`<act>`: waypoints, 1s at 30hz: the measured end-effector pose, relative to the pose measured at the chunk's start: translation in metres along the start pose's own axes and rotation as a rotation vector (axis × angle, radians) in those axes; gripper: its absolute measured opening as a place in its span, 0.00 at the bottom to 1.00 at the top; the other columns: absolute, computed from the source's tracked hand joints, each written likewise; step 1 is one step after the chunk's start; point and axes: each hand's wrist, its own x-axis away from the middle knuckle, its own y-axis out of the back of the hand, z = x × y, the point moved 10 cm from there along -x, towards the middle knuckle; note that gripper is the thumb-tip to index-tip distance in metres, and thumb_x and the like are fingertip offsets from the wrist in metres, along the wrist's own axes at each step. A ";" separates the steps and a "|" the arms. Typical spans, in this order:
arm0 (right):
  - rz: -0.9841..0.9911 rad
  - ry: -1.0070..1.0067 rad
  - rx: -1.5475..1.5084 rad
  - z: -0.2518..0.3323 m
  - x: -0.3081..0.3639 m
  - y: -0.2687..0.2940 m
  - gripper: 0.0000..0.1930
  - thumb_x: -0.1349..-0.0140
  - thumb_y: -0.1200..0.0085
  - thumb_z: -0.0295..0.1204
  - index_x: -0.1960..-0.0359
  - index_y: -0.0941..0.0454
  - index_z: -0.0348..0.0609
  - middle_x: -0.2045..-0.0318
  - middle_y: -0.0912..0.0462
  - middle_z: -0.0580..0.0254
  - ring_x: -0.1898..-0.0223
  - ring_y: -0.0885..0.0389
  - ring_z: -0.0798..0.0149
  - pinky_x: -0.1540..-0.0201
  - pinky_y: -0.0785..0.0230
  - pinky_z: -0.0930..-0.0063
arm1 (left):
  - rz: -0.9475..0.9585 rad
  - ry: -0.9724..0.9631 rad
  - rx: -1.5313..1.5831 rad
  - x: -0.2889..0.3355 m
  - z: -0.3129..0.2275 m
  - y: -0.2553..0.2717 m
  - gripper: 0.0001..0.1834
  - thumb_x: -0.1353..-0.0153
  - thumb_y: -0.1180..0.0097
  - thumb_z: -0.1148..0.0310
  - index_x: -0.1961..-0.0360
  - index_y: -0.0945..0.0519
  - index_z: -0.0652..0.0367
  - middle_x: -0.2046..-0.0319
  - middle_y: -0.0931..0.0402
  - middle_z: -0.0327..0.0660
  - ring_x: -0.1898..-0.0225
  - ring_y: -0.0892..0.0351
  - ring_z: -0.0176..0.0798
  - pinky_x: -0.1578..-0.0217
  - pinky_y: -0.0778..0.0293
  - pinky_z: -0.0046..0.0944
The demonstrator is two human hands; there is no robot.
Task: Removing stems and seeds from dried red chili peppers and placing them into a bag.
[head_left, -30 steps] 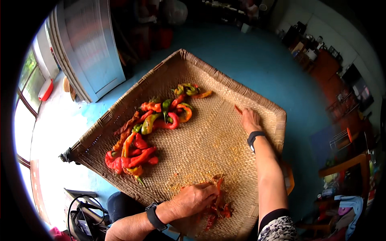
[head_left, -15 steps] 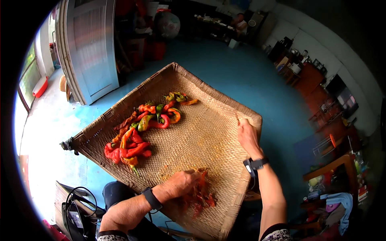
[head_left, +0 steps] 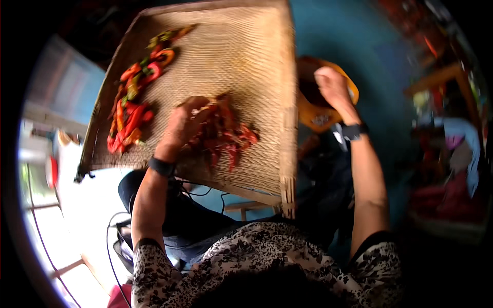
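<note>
A woven bamboo tray (head_left: 241, 61) with raised sides rests over my lap. Along its left side lies a row of fresh chili peppers (head_left: 134, 120), mostly red with some orange and green. Nearer to me, a loose heap of darker, shrivelled red chili peppers (head_left: 228, 136) sits on the weave. My left hand (head_left: 186, 122) is at the left edge of this heap, fingers curled on the peppers and somewhat blurred. Beyond the tray's right edge, my right hand (head_left: 333, 86) is closed above a yellow-orange open container (head_left: 321, 120) with a dark inside; what the hand holds is hidden.
A wooden stool (head_left: 251, 206) shows under the tray's near edge, with black cables (head_left: 197, 192) beside it. The floor (head_left: 334, 31) is blue. At the right are a wooden chair (head_left: 436, 79) and a light-blue cloth (head_left: 465, 149).
My right hand has left the tray's right side and is now over the yellow-orange container. The view has tilted down toward my lap. My left hand stays by the shrivelled peppers.
</note>
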 end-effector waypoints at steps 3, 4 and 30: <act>0.306 -0.145 0.153 -0.006 0.035 -0.086 0.08 0.45 0.55 0.26 0.74 0.22 0.40 0.76 0.22 0.43 0.72 0.21 0.45 0.71 0.30 0.56 | -0.031 -0.045 -0.106 0.005 0.006 0.008 0.11 0.44 0.44 0.73 0.59 0.22 0.60 0.61 0.21 0.44 0.62 0.19 0.42 0.64 0.24 0.36; 0.259 0.084 0.175 -0.030 0.052 -0.106 0.10 0.45 0.56 0.28 0.76 0.21 0.41 0.76 0.21 0.43 0.74 0.20 0.45 0.71 0.29 0.55 | -0.059 -0.114 -0.098 -0.004 -0.007 -0.004 0.10 0.44 0.45 0.74 0.59 0.22 0.60 0.63 0.20 0.43 0.64 0.19 0.41 0.64 0.24 0.36; 0.570 -0.369 0.044 -0.058 0.100 -0.384 0.27 0.44 0.48 0.43 0.42 0.34 0.53 0.40 0.37 0.53 0.40 0.40 0.44 0.46 0.40 0.50 | 0.068 0.227 -0.292 0.003 0.012 -0.006 0.06 0.45 0.46 0.81 0.65 0.22 0.62 0.67 0.22 0.41 0.67 0.25 0.33 0.67 0.29 0.30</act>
